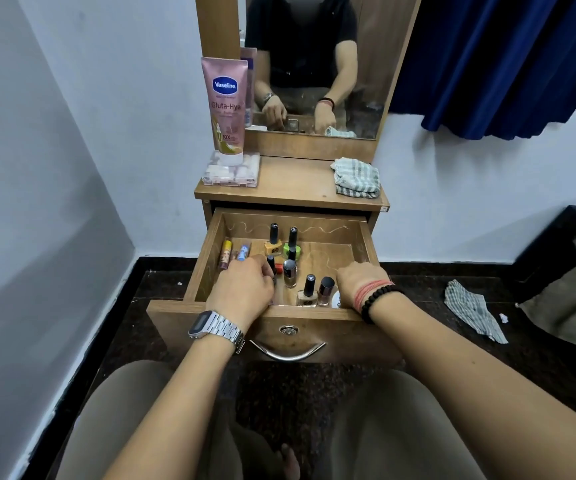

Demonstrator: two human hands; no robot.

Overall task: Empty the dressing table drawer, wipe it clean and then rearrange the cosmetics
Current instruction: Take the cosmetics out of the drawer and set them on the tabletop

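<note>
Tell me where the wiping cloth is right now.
In the head view, the striped cloth lies bunched on the dressing table top, right side, below the mirror.

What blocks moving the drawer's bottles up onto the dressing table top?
Nothing visible blocks it. The drawer is pulled open, and the table top is bare wood between the clear box at left and the striped cloth at right.

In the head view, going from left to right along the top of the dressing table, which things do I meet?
Clear plastic box with the pink Vaseline tube standing on it → bare wooden tabletop → folded striped cloth.
</note>
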